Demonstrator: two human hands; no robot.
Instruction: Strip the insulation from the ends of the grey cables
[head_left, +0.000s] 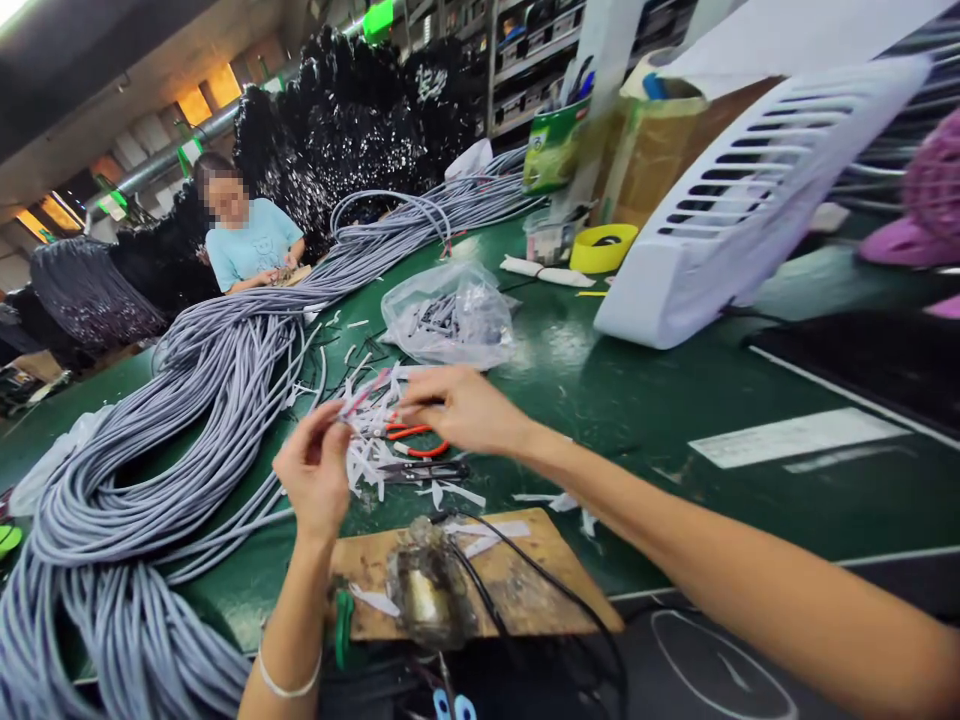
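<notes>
My left hand is raised over the green table, fingers pinched on the end of a thin pink-and-white wire. My right hand reaches across to the same wire, fingers closed near it, above a scatter of white cut scraps. Red-handled pliers and dark scissors lie just below my right hand. A worn wooden board with a metal fixture and black leads sits at the table edge under my wrists.
A big pile of grey cables fills the left of the table. A clear plastic bag of small parts lies behind the scraps. A white fan, yellow tape roll and cartons stand back right. Another person works at the far left.
</notes>
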